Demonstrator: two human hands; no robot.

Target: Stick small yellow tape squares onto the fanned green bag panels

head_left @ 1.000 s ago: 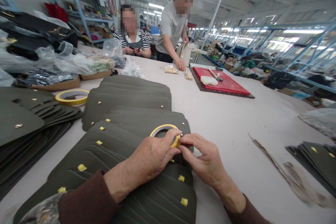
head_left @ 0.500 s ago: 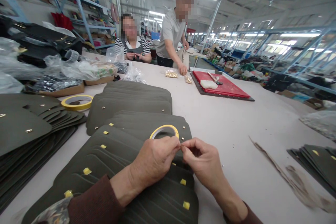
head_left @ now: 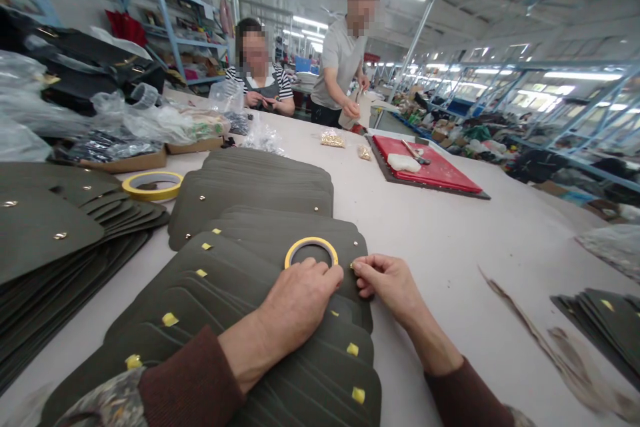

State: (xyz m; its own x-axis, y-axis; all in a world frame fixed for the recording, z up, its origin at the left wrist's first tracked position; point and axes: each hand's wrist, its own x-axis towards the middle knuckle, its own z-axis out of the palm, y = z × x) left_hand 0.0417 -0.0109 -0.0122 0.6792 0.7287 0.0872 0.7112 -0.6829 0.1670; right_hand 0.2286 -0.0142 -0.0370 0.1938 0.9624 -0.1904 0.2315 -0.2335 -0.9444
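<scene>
My left hand (head_left: 300, 297) is closed on the near side of a yellow tape roll (head_left: 311, 240), its fingertips partly hidden beneath the hand. To the right, my right hand (head_left: 387, 285) pinches a tiny piece of yellow tape (head_left: 353, 265) between thumb and index finger. A gap separates the two hands. Below them, dark olive panels (head_left: 225, 320) lie fanned out in overlapping layers, several bearing small yellow tape squares (head_left: 170, 319). Behind these is another fanned stack of panels (head_left: 260, 180) with small metal studs.
A second tape roll (head_left: 131, 191) lies left, beside more panels with metal fittings (head_left: 45, 233). Plastic bags and boxes crowd the far left. A red board (head_left: 435, 170) carries a hammer (head_left: 415, 152) and white block. Two co-workers are across the table (head_left: 480, 247); a fabric strip lies right.
My hands, pinched together before, have moved apart. The right hand has shifted slightly right with a bit of tape. The standing co-worker's hand has lifted from the table.
</scene>
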